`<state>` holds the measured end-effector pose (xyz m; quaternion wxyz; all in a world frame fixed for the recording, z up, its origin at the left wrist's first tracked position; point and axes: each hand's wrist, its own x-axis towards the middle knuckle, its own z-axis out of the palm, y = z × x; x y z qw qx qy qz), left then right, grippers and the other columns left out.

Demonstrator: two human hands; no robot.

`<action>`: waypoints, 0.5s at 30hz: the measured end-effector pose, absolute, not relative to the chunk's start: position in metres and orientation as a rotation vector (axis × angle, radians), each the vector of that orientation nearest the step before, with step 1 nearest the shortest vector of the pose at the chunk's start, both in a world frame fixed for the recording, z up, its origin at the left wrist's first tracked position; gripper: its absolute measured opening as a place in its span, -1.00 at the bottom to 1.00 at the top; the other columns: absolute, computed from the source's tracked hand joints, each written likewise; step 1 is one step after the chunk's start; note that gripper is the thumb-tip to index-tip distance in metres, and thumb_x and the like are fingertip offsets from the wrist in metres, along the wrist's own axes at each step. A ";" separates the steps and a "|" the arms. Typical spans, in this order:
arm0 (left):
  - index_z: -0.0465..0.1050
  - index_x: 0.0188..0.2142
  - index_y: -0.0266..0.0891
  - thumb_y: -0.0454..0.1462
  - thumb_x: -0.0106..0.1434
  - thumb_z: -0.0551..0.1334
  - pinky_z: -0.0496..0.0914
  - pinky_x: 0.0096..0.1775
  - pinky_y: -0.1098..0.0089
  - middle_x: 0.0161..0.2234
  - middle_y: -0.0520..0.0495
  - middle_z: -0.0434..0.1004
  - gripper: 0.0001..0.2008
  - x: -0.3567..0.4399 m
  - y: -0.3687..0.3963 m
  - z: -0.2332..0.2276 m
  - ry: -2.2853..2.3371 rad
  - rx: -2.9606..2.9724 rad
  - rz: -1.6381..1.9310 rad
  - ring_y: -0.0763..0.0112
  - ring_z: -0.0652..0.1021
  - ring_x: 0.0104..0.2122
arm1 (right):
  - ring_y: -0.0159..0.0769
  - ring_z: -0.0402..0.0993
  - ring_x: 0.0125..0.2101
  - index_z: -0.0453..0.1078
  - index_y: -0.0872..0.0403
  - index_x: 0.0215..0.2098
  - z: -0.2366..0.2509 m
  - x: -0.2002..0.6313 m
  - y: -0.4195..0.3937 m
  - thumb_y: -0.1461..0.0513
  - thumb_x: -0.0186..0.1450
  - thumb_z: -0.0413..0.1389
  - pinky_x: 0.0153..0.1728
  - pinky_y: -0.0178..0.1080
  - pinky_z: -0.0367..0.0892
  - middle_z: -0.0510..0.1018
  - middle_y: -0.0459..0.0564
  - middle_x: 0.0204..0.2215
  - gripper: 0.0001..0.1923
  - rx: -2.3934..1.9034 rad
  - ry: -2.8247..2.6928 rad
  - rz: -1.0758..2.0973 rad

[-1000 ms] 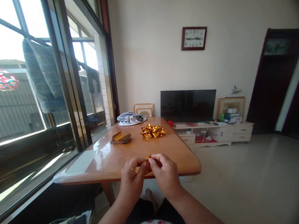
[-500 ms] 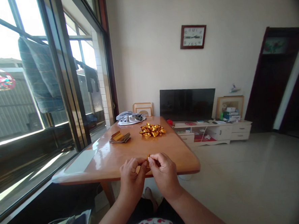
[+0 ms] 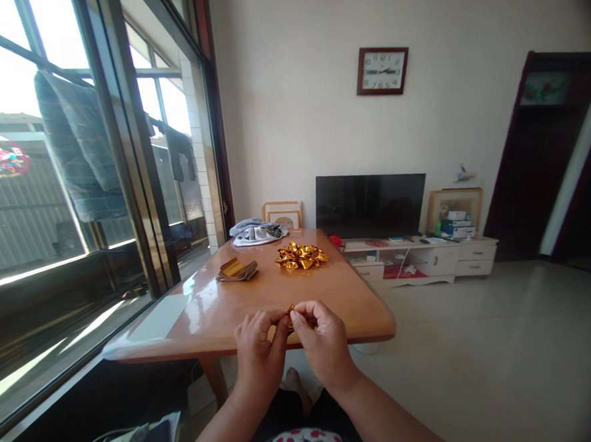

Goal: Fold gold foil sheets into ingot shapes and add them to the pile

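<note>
Gold foil piece [image 3: 292, 312] pinched between both hands, held in the air just over the near edge of the wooden table [image 3: 221, 312]. Left hand [image 3: 260, 346] curled nearly closed, thumb and forefinger tips clamped on the foil's left side; right hand [image 3: 321, 336] likewise narrow, fingers bent in, gripping the right side. Hands touch each other at the fingertips (most of the foil is hidden behind them, shape can't be told).

Farther back on the table: pile of folded gold foil pieces [image 3: 301, 256] near the middle, stack of flat gold sheets [image 3: 236, 270] to its left, both well apart from the hands. Crumpled grey-white cloth [image 3: 257, 231] at the far end. Beyond the table, black TV [image 3: 370, 205] on a low white cabinet [image 3: 428, 261], wall clock [image 3: 382, 71] above. Big window [image 3: 61, 162] along the left side. Nothing between hands and the piles, only bare tabletop.
</note>
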<state>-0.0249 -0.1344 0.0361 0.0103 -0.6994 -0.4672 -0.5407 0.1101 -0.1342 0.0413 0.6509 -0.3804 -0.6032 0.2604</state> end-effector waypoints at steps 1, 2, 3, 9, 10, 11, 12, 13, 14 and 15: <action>0.54 -0.26 -0.12 -0.17 0.36 0.21 0.29 -0.10 0.24 -0.29 -0.04 0.63 -0.85 -0.025 -0.135 0.036 -1.454 -2.183 -1.684 0.21 0.53 -0.21 | -0.31 0.49 -0.42 0.47 0.06 -0.27 0.041 0.109 -0.133 0.14 0.31 0.17 -0.35 -0.28 0.42 0.60 -0.04 -0.39 -0.85 -0.842 -1.337 0.665; 0.54 -0.25 -0.12 -0.17 0.36 0.21 0.29 -0.10 0.24 -0.29 -0.04 0.62 -0.85 -0.025 -0.135 0.036 -1.454 -2.182 -1.676 0.21 0.53 -0.21 | -0.31 0.50 -0.42 0.46 0.06 -0.26 0.041 0.108 -0.133 0.12 0.30 0.19 -0.35 -0.28 0.43 0.60 -0.04 -0.39 -0.83 -0.823 -1.305 0.728; 0.54 -0.26 -0.12 -0.16 0.36 0.21 0.28 -0.09 0.24 -0.30 -0.04 0.62 -0.85 -0.025 -0.135 0.036 -1.455 -2.181 -1.666 0.21 0.53 -0.21 | -0.31 0.51 -0.42 0.45 0.06 -0.26 0.041 0.107 -0.132 0.10 0.29 0.20 -0.34 -0.28 0.44 0.60 -0.04 -0.39 -0.81 -0.808 -1.274 0.780; 0.54 -0.24 -0.12 -0.17 0.38 0.20 0.26 -0.09 0.24 -0.30 -0.03 0.62 -0.85 -0.024 -0.136 0.034 -1.449 -2.202 -1.628 0.23 0.53 -0.22 | -0.32 0.51 -0.44 0.42 0.07 -0.26 0.043 0.106 -0.131 0.06 0.25 0.25 -0.36 -0.29 0.44 0.57 -0.07 -0.42 -0.74 -0.795 -1.173 0.912; 0.54 -0.24 -0.12 -0.18 0.38 0.20 0.26 -0.09 0.23 -0.30 -0.03 0.62 -0.85 -0.024 -0.136 0.034 -1.450 -2.200 -1.629 0.23 0.53 -0.22 | -0.32 0.51 -0.44 0.42 0.07 -0.27 0.043 0.106 -0.131 0.06 0.25 0.25 -0.36 -0.29 0.44 0.58 -0.07 -0.42 -0.74 -0.800 -1.174 0.905; 0.54 -0.24 -0.12 -0.18 0.38 0.20 0.26 -0.08 0.23 -0.30 -0.03 0.62 -0.85 -0.024 -0.135 0.034 -1.449 -2.196 -1.632 0.23 0.53 -0.22 | -0.32 0.51 -0.44 0.43 0.07 -0.27 0.042 0.106 -0.131 0.05 0.25 0.25 -0.37 -0.29 0.44 0.58 -0.06 -0.42 -0.74 -0.806 -1.178 0.893; 0.54 -0.24 -0.12 -0.18 0.38 0.20 0.27 -0.09 0.23 -0.30 -0.03 0.62 -0.85 -0.024 -0.135 0.034 -1.447 -2.193 -1.634 0.22 0.53 -0.22 | -0.31 0.51 -0.44 0.43 0.07 -0.27 0.042 0.106 -0.130 0.05 0.25 0.25 -0.37 -0.29 0.45 0.59 -0.06 -0.42 -0.73 -0.812 -1.185 0.877; 0.54 -0.24 -0.12 -0.17 0.38 0.20 0.27 -0.09 0.23 -0.30 -0.04 0.62 -0.85 -0.024 -0.135 0.034 -1.445 -2.191 -1.635 0.22 0.53 -0.22 | -0.31 0.51 -0.44 0.44 0.07 -0.27 0.042 0.106 -0.130 0.05 0.25 0.25 -0.37 -0.28 0.45 0.59 -0.05 -0.42 -0.74 -0.817 -1.193 0.858; 0.54 -0.24 -0.12 -0.17 0.38 0.20 0.27 -0.09 0.23 -0.30 -0.04 0.62 -0.84 -0.024 -0.135 0.034 -1.444 -2.189 -1.633 0.22 0.53 -0.22 | -0.31 0.51 -0.44 0.44 0.07 -0.28 0.041 0.106 -0.130 0.05 0.26 0.24 -0.36 -0.28 0.45 0.59 -0.05 -0.42 -0.74 -0.823 -1.202 0.838; 0.54 -0.24 -0.12 -0.17 0.38 0.20 0.27 -0.09 0.23 -0.31 -0.04 0.62 -0.84 -0.024 -0.135 0.034 -1.443 -2.187 -1.629 0.22 0.53 -0.22 | -0.30 0.52 -0.44 0.44 0.07 -0.28 0.041 0.106 -0.130 0.05 0.26 0.24 -0.36 -0.28 0.45 0.59 -0.05 -0.43 -0.74 -0.833 -1.210 0.814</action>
